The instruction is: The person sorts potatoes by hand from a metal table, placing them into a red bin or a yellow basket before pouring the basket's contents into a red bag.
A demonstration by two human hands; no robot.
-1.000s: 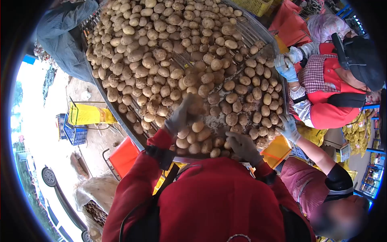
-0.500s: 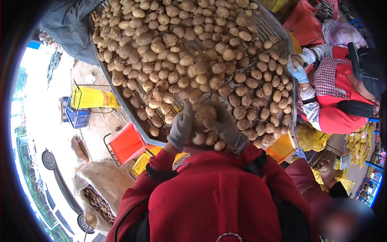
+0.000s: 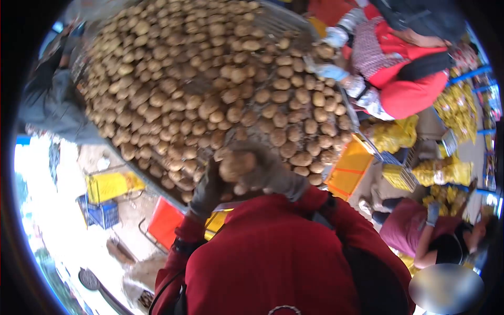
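Observation:
A large brown potato (image 3: 237, 166) is held between my two hands, close above the near end of the potato heap. My right hand (image 3: 273, 170), in a grey glove, wraps over its right side. At its left side, my left hand (image 3: 208, 190), also gloved in grey, presses with curled fingers. Motion blurs both hands a little. Several smaller potatoes (image 3: 240, 189) show just below the held one. Ahead, many loose potatoes (image 3: 157, 97) cover the metal-edged sorting table (image 3: 148, 181).
A co-worker in red (image 3: 404, 86) reaches over the table's right edge with blue-gloved hands. Another person (image 3: 420, 231) sits lower right. An orange crate (image 3: 348, 167) stands right of me and a red crate (image 3: 164, 223) left. Yellow net bags (image 3: 396, 134) lie at the right.
The view has shifted, so the table sits further left. My hands have turned the potato, with the right hand now over its side. The co-worker's hands reach further over the table's edge.

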